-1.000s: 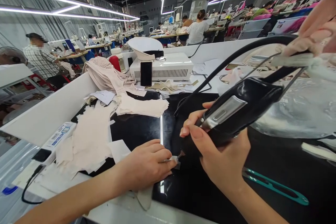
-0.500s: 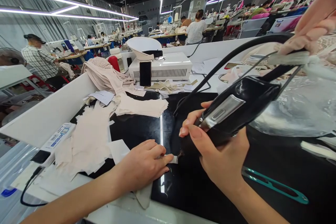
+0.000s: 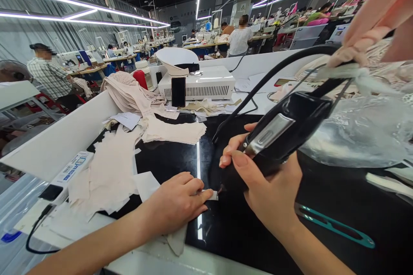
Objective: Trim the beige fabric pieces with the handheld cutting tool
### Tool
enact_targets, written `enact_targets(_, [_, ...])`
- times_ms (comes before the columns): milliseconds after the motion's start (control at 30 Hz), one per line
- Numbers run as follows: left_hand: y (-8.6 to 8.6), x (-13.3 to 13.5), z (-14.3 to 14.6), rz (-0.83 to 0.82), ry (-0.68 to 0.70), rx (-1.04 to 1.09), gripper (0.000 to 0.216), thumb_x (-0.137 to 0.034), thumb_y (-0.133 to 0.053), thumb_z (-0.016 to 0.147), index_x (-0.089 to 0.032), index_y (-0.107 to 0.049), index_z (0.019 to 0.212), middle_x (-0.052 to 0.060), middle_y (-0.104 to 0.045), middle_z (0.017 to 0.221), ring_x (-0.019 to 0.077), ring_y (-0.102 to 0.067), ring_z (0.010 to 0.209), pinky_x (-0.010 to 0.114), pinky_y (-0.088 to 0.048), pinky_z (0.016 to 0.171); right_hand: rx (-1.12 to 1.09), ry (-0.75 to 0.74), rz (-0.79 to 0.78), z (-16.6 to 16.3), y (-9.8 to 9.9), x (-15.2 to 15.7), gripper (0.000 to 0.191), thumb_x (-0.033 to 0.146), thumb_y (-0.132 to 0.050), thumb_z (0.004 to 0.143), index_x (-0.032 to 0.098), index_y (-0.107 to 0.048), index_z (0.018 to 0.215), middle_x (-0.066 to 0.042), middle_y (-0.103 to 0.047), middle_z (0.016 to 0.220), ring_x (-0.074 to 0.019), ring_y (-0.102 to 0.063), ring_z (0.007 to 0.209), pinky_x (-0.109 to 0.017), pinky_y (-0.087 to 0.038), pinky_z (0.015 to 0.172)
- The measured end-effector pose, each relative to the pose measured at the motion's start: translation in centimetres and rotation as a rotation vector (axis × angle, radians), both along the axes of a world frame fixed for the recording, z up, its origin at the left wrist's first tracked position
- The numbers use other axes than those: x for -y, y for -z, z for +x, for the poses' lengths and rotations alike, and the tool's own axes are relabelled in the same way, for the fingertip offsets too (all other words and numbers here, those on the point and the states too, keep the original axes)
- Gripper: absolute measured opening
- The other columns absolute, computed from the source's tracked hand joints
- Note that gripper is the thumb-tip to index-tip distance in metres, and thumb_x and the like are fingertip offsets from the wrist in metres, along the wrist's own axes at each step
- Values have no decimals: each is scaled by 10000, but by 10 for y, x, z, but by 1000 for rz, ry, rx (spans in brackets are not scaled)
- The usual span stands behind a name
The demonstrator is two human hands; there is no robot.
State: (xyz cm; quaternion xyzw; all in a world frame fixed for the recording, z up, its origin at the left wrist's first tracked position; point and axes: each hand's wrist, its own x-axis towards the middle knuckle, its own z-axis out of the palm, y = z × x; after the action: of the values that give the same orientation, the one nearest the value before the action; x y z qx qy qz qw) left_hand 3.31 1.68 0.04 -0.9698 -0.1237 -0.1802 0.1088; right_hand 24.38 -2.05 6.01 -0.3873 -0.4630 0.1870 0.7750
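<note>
My right hand (image 3: 264,189) is wrapped around a black hand-held tool (image 3: 284,131) with a silver plate and a thick black cable (image 3: 274,73). The tool's tip touches a small white tab (image 3: 213,195) on the glossy black worktop (image 3: 322,206). My left hand (image 3: 179,202) lies curled on the worktop, its fingertips pressing that tab flat. A pale fabric piece (image 3: 177,240) pokes out under the left hand at the table's front edge.
Beige fabric cut pieces (image 3: 109,172) and a stack (image 3: 174,131) lie to the left. A white machine (image 3: 198,81) stands behind. Teal thread snips (image 3: 332,225) lie to the right, a clear plastic bag (image 3: 361,131) beyond. Other workers sit at far tables.
The tool and my right hand have shifted slightly up and left. My left hand has hardly moved, still pinning the tab.
</note>
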Motion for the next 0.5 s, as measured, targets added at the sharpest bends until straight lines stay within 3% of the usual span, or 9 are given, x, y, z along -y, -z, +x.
enact_targets(167, [0, -1, -1, 12, 5, -30, 327, -389, -756, 1262, -154, -719, 1487, 57, -775, 1149, 218, -737, 1070, 345, -654, 1020, 2, 34, -7, 3, 4, -4, 405, 452, -1042, 925, 330, -723, 1142, 68, -778, 867, -173, -722, 620, -335, -682, 608])
enact_targets(300, [2, -4, -3, 14, 3, -52, 314, -385, -746, 1264, -164, -710, 1484, 59, -764, 1149, 224, -738, 1075, 361, -652, 1026, -18, 55, 17, 2, 3, -5, 427, 441, -1026, 936, 331, -735, 1230, 71, -774, 861, -173, -698, 591, -330, -658, 556])
enact_targets(500, [5, -4, -3, -2, 6, -15, 309, -386, -707, 1283, -164, -708, 1498, 58, -763, 1157, 219, -746, 1067, 359, -647, 1022, 6, 44, 41, -1, 4, -4, 424, 502, -1024, 959, 328, -712, 1188, 64, -789, 855, -178, -709, 583, -329, -656, 543])
